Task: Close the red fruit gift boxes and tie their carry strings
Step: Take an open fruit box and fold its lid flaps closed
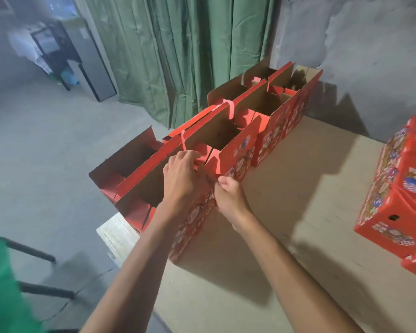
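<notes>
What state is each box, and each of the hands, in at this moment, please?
Nearest box: top open, flaps up.
Boxes behind it: tops open.
Boxes at right: closed, stacked.
Left hand: gripping a red inner flap.
Right hand: fingers curled at the box's top edge.

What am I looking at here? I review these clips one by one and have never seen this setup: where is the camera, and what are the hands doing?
There is no machine here. The single picture comes from a camera worn on a person's head, looking forward and down, so the two bare arms reaching in from below are the wearer's own.

A row of open red gift boxes stands on a cardboard-covered table, flaps up, brown insides showing. The left hand reaches into the nearest box, fingers curled on a red inner flap. The right hand has its grip on that box's printed front wall at the top edge. At the right edge sit closed boxes, stacked, one with a red carry string visible. A green curtain hangs behind.
</notes>
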Available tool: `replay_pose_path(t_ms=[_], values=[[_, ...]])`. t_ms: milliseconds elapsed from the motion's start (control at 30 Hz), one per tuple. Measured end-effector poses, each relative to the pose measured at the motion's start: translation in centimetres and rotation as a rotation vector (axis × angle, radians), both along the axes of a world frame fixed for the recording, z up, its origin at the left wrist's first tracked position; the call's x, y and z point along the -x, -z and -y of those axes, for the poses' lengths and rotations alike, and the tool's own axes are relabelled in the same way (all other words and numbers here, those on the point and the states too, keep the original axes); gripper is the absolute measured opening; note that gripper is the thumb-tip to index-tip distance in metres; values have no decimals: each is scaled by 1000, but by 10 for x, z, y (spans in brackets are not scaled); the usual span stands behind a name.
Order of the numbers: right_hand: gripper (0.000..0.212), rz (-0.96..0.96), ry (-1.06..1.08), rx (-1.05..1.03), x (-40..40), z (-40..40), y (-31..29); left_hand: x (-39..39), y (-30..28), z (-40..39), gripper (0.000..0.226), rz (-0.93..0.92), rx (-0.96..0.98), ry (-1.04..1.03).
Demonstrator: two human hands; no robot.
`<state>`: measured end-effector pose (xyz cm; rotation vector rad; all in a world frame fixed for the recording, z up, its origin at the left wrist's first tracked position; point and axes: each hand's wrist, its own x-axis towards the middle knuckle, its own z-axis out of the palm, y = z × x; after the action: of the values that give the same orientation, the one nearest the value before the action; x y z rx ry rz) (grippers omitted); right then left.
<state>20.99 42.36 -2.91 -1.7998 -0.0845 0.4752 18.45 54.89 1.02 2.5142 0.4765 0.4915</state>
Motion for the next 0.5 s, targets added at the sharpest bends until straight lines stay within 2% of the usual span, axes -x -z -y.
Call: replay_pose_path(t_ms=[133, 233, 300, 367, 433, 500], values=[[81, 35, -5, 207, 4, -35, 10, -3, 10, -41, 41, -84, -28, -22], [94, -16, -12, 249, 5, -54, 15, -8, 19, -60, 46, -143, -114, -79], [88, -56, -5, 251, 7, -62, 18, -10, 26, -67, 46, -150, -170, -117], [71, -46, 28, 248, 9, -68, 21, -13, 31, -73, 45, -133, -202, -152], [55, 26, 96, 240, 12, -71, 25, -17, 33, -77, 43, -127, -165, -168], [52, 62, 136, 234, 13, -71, 27, -21, 32, -81, 40, -133, -118, -175]])
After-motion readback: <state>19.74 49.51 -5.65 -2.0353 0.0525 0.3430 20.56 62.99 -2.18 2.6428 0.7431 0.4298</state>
